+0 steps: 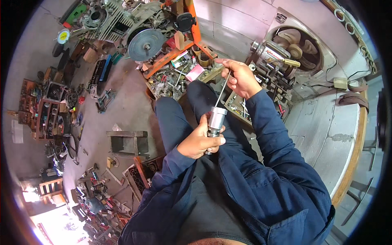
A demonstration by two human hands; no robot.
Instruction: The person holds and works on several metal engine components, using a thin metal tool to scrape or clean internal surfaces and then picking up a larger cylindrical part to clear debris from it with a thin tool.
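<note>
My left hand (197,142) is closed around a silver metal cylinder (217,118) with a wider collar at its top and a darker, narrower stepped lower end. The cylinder stands tilted over my lap, between my thighs. Above it, my right hand (244,78) pinches a thin metal rod (221,92), with the index finger stretched out past it. The rod slants down to the top of the cylinder; whether its tip goes inside cannot be made out. Any handle on the rod is hidden by my fingers.
Ahead, an orange metal frame (171,58) borders a bench of loose tools, with a pink box (195,73) on it. An engine (112,24) and a perforated disc (145,45) are at upper left. A fan (296,51) is set at right. A grey open box (130,133) sits on the floor.
</note>
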